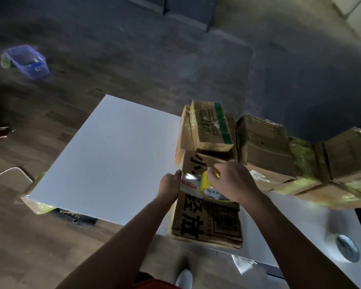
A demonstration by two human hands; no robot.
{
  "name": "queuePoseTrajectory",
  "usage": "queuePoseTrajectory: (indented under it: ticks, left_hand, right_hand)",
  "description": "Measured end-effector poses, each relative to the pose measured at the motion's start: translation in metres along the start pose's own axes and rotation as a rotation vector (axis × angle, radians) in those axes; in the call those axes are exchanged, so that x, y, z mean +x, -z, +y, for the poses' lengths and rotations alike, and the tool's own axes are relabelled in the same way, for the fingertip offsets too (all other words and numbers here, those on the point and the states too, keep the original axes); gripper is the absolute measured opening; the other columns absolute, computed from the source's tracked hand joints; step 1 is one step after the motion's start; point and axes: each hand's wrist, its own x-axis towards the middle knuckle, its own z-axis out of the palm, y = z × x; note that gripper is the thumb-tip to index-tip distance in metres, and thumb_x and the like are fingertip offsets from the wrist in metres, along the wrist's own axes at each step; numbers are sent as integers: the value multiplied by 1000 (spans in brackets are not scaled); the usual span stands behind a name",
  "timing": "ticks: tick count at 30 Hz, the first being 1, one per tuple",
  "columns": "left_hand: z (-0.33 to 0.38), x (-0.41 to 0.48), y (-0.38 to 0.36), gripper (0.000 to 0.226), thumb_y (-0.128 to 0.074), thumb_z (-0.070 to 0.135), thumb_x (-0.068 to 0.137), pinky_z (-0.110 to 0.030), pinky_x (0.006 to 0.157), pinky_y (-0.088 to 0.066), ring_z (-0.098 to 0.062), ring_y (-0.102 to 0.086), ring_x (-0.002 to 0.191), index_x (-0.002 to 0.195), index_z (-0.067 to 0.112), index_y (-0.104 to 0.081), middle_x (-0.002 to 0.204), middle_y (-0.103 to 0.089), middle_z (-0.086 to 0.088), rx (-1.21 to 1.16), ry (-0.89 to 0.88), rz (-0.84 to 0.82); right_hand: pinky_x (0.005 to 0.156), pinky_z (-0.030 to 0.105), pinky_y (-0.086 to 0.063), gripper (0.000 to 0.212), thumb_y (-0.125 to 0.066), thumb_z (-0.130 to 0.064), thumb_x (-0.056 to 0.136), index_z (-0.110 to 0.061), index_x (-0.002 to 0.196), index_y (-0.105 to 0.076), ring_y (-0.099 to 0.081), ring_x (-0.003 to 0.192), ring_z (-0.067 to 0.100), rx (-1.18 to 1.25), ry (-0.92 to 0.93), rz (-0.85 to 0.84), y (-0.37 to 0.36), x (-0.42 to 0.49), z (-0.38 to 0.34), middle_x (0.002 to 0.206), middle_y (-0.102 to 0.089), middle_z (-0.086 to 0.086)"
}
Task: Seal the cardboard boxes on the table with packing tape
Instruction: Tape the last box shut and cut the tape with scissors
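Grips a yellow tape roll (205, 183) in the right hand (231, 180), fingers curled over it, on top of a brown cardboard box (206, 222) printed with big black characters, at the near edge of a white table (113, 153). Pins a shiny tape strip (189, 177) at that box's top left edge with the left hand (170, 184), thumb on top, fingers curled down the side. Just beyond, at the far end, a smaller box (212, 126) with a green stripe, stacked on another. To the right, a row of boxes (263, 140) wrapped in yellowish tape, crowding the table's right side and cut off by the picture edge. Near right in the tabletop, a round metal cap (347, 248). On the wooden floor (133, 59), far left, a purple plastic bin (27, 61); at the left edge, a white cable (6, 172); below the near table edge, a white shoe (184, 277) and a crumpled white scrap (242, 264). Most of the roll hidden under the right hand. Beside it a white label (214, 192), "MADE IN" legible, the rest covered. Left fingertips out of sight behind the box side. Dark shapes at the far top too blurred to name.
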Motion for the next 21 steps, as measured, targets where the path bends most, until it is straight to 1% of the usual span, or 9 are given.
queuePoseTrajectory:
  ticks: [4, 7, 9, 11, 12, 14, 16, 18, 21]
  left_hand:
    - [-5, -4, -3, 53, -36, 40, 104, -36, 79, -53, -29, -66, 90, 108, -8, -57, 103, -66, -23, -86, 7, -175]
    - [-7, -4, 1, 48, -37, 39, 104, -27, 70, -53, -23, -66, 91, 121, -4, -50, 108, -64, -19, -35, -23, -224]
    - [-9, -6, 3, 46, -37, 39, 104, -24, 70, -54, -20, -63, 95, 124, -1, -48, 113, -60, -13, 88, -44, -185]
    - [-18, -10, 2, 45, -40, 38, 103, -38, 79, -55, -29, -62, 98, 118, -3, -53, 113, -59, -17, 178, -61, -140]
    - [-22, -13, 2, 40, -41, 35, 102, -41, 79, -54, -29, -63, 94, 110, -2, -56, 109, -62, -17, 222, -78, -85]
    - [-24, -19, 5, 26, -40, 25, 100, -38, 72, -51, -21, -60, 83, 95, 8, -59, 98, -64, -10, 265, -124, 110]
    - [-14, -23, 8, 23, -38, 24, 99, -36, 67, -50, -17, -59, 79, 90, 15, -57, 94, -65, -5, 186, -153, 239]
    - [2, -26, 5, 25, -43, 38, 97, -30, 59, -47, -13, -59, 76, 91, 17, -55, 91, -63, -2, 246, -211, 219]
    - [17, -30, -8, 37, -56, 50, 91, -27, 60, -45, -14, -60, 81, 103, 15, -50, 96, -58, 1, 435, -271, 161]
  right_hand:
    - [44, 24, -17, 44, -42, -36, 94, -19, 54, -35, -39, 47, 16, -41, 7, 43, 1, -4, -2, 47, -35, -2]
    - [44, 24, -16, 44, -42, -35, 95, -20, 54, -36, -38, 46, 14, -14, 3, 46, 1, -5, -3, 47, -36, -2]
    - [45, 24, -18, 42, -41, -35, 96, -18, 57, -41, -39, 47, 12, 12, -14, 42, 2, -6, -2, 49, -38, -2]
    - [45, 24, -18, 41, -42, -35, 96, -18, 59, -43, -37, 47, 9, 19, -26, 47, 2, -6, -1, 50, -39, -4]
    - [46, 23, -17, 41, -42, -35, 96, -19, 58, -41, -34, 47, 6, 21, -29, 55, 3, -6, 0, 50, -37, -5]
    - [46, 22, -16, 41, -42, -35, 96, -21, 58, -38, -32, 46, 5, 14, -21, 76, 3, -7, 1, 50, -35, -6]
    - [46, 25, -18, 40, -40, -35, 97, -19, 60, -39, -38, 49, 12, -28, 7, 83, 2, -7, 0, 51, -35, -6]
    - [46, 28, -20, 40, -40, -36, 96, -18, 61, -43, -42, 50, 15, -23, 19, 98, 0, -5, 0, 52, -38, -4]
    - [46, 26, -25, 39, -43, -39, 96, -15, 67, -53, -45, 51, 12, 144, 4, 49, 1, -4, 9, 57, -48, -1]
